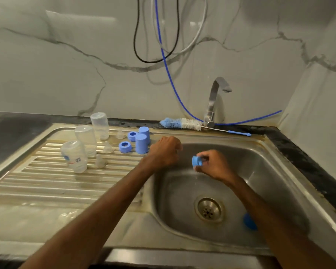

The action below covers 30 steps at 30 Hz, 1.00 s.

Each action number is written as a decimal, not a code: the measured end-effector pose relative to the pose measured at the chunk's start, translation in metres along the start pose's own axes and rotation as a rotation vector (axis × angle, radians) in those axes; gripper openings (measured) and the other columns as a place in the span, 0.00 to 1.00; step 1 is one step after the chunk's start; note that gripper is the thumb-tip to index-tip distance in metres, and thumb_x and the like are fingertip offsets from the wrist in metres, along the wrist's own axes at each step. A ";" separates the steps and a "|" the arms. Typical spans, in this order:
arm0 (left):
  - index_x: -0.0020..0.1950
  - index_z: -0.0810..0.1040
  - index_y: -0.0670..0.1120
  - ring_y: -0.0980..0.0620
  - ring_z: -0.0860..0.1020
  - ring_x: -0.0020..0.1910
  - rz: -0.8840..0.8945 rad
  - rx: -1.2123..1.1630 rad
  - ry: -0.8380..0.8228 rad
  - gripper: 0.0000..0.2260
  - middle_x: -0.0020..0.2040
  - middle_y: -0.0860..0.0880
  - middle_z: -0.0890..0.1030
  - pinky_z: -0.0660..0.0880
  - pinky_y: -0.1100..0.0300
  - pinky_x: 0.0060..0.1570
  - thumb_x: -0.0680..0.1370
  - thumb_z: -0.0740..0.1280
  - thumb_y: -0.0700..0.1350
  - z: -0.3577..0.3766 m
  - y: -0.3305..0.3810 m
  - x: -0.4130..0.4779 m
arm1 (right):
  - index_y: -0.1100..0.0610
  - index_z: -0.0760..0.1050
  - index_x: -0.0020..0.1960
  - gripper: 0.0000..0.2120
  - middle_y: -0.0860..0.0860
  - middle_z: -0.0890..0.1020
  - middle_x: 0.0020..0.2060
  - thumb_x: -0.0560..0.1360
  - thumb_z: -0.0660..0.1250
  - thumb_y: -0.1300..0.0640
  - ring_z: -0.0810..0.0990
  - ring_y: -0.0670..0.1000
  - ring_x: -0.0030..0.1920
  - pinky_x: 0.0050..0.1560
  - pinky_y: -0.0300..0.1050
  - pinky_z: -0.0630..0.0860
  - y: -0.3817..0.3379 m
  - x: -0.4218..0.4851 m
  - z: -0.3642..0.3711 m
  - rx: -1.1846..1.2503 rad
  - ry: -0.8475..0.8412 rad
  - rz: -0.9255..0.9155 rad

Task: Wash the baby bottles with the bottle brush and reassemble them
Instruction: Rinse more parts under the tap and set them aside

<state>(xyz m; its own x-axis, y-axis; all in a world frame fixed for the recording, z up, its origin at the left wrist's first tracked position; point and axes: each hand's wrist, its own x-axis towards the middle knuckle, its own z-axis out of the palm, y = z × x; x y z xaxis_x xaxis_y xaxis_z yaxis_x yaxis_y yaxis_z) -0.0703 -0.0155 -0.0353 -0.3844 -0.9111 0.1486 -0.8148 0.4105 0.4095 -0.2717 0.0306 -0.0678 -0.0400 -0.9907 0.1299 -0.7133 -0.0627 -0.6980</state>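
Three clear baby bottles (76, 156) stand upside down on the ribbed draining board (47, 183). Beside them lie clear teats (107, 148), two blue rings (125, 146) and two blue caps (141, 143). My right hand (214, 165) pinches a third blue ring (196, 161) over the sink basin (250, 171). My left hand (166, 150) hovers at the basin's left edge with curled fingers; nothing shows in it. The blue-and-white bottle brush (180, 124) lies on the sink's back rim. A blue cap (249, 222) rests in the basin, partly hidden by my right forearm.
A steel tap (213, 101) rises at the back of the sink, with no water running. Blue, black and white cables (163, 53) hang down the marble wall. The drain (209, 209) sits in the basin floor. Dark countertop (303, 158) borders the sink on the right.
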 end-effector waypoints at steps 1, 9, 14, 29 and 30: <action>0.56 0.83 0.50 0.49 0.80 0.55 -0.015 0.016 0.004 0.09 0.56 0.49 0.83 0.81 0.48 0.55 0.77 0.70 0.41 -0.007 -0.007 -0.006 | 0.56 0.80 0.62 0.26 0.49 0.85 0.49 0.65 0.82 0.60 0.82 0.45 0.45 0.51 0.42 0.80 -0.004 -0.002 0.005 0.011 -0.044 0.034; 0.52 0.86 0.48 0.43 0.81 0.52 -0.167 0.017 0.101 0.09 0.53 0.46 0.84 0.78 0.55 0.50 0.75 0.68 0.41 -0.067 -0.070 -0.040 | 0.52 0.83 0.58 0.18 0.47 0.85 0.44 0.68 0.79 0.57 0.82 0.47 0.42 0.43 0.33 0.76 -0.105 -0.018 0.068 0.036 -0.100 -0.256; 0.50 0.84 0.45 0.41 0.81 0.49 -0.271 0.016 0.146 0.09 0.51 0.45 0.84 0.80 0.50 0.48 0.75 0.67 0.45 -0.079 -0.098 -0.051 | 0.55 0.84 0.49 0.11 0.48 0.84 0.40 0.68 0.78 0.54 0.80 0.47 0.39 0.42 0.41 0.76 -0.146 -0.016 0.124 -0.085 -0.163 -0.328; 0.55 0.84 0.47 0.46 0.81 0.51 -0.296 -0.010 0.268 0.09 0.54 0.47 0.84 0.81 0.47 0.52 0.76 0.75 0.45 -0.075 -0.112 -0.040 | 0.58 0.80 0.55 0.18 0.48 0.83 0.45 0.71 0.80 0.51 0.75 0.39 0.39 0.39 0.28 0.67 -0.164 -0.003 0.151 0.028 -0.143 -0.275; 0.54 0.84 0.47 0.46 0.81 0.50 -0.295 -0.016 0.275 0.08 0.53 0.47 0.84 0.81 0.48 0.51 0.76 0.75 0.45 -0.075 -0.107 -0.041 | 0.56 0.79 0.54 0.18 0.44 0.80 0.42 0.70 0.80 0.50 0.73 0.37 0.37 0.39 0.30 0.66 -0.163 -0.005 0.146 0.037 -0.155 -0.285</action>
<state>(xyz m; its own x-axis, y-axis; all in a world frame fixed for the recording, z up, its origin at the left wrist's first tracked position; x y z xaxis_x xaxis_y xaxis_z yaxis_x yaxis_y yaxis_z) 0.0649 -0.0243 -0.0178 -0.0023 -0.9664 0.2570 -0.8650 0.1308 0.4844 -0.0537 0.0282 -0.0575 0.2668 -0.9389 0.2172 -0.6545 -0.3420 -0.6743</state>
